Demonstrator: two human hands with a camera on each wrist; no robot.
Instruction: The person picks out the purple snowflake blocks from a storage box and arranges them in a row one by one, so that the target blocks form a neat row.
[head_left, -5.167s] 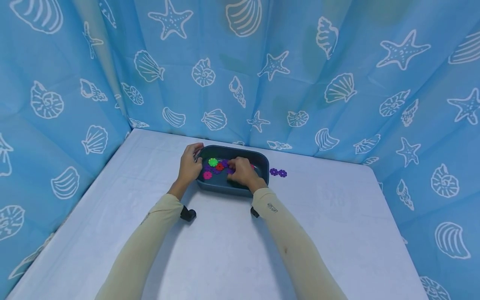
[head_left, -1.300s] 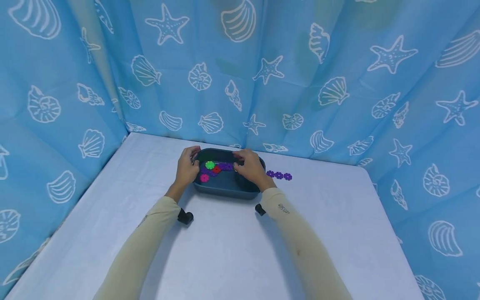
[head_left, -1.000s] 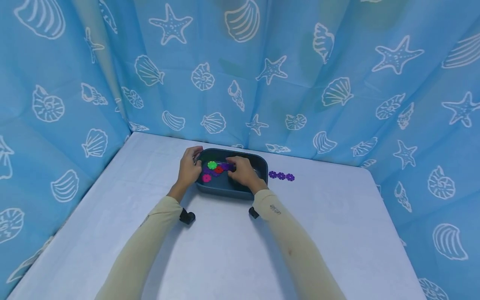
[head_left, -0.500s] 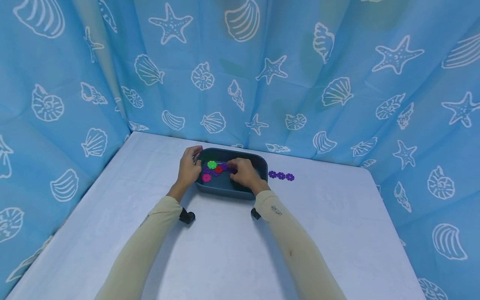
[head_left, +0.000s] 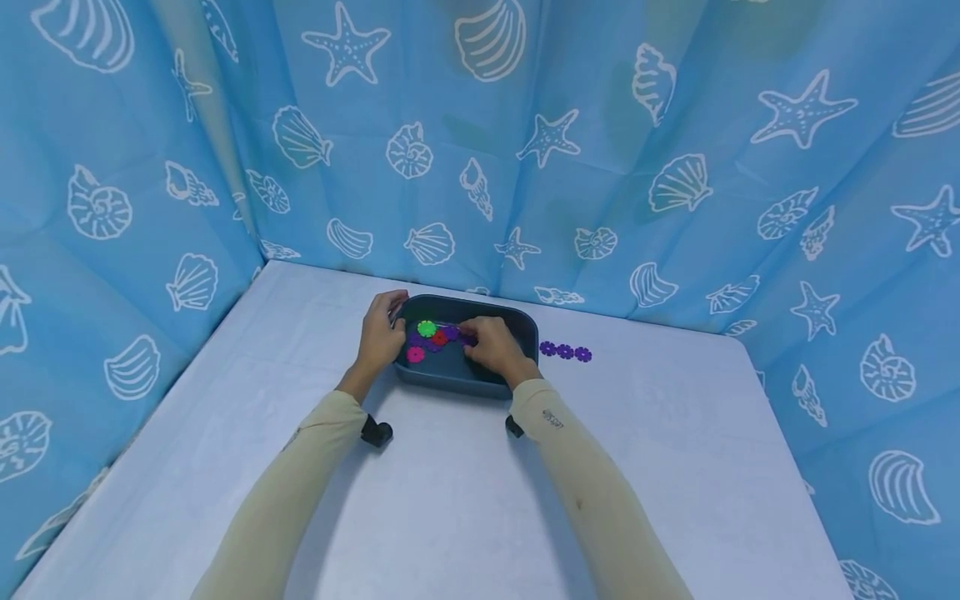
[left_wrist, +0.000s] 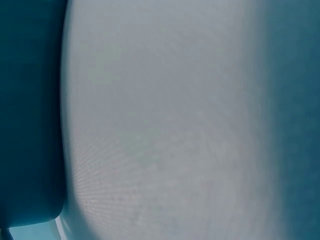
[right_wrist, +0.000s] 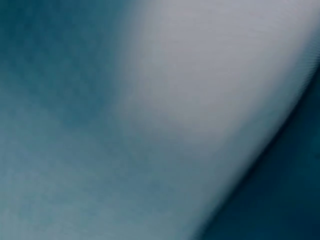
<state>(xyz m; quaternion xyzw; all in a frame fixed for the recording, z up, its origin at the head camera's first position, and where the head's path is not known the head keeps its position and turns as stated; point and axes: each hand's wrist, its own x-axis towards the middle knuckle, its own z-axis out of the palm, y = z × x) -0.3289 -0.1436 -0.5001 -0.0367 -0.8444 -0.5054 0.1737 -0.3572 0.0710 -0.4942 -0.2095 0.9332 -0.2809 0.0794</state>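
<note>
In the head view a dark blue-grey plastic tray [head_left: 450,382] stands near the back of the table. My left hand [head_left: 378,337] grips its left end, thumb inside the rim and fingers outside. My right hand [head_left: 493,343] reaches into the tray, with thumb and fingertips around a purple notched disc [head_left: 468,340]. Left of those fingertips lie a green notched disc [head_left: 426,328], a red notched disc [head_left: 439,338], a pink notched disc [head_left: 416,355] and more purple ones. The palm hides part of the tray floor. Neither wrist view shows fingers; the left one shows a dark wall [left_wrist: 30,115].
Right of the tray, three purple notched discs [head_left: 566,352] lie in a row on the white cloth [head_left: 450,483]. A blue shell-print curtain [head_left: 480,125] hangs right behind the table and along both sides. Black wrist mounts [head_left: 377,432] stick out below the forearms.
Two purple discs lay right of the tray at first; now three do. My right hand has come back left into the tray from its right side. My left hand keeps its grip.
</note>
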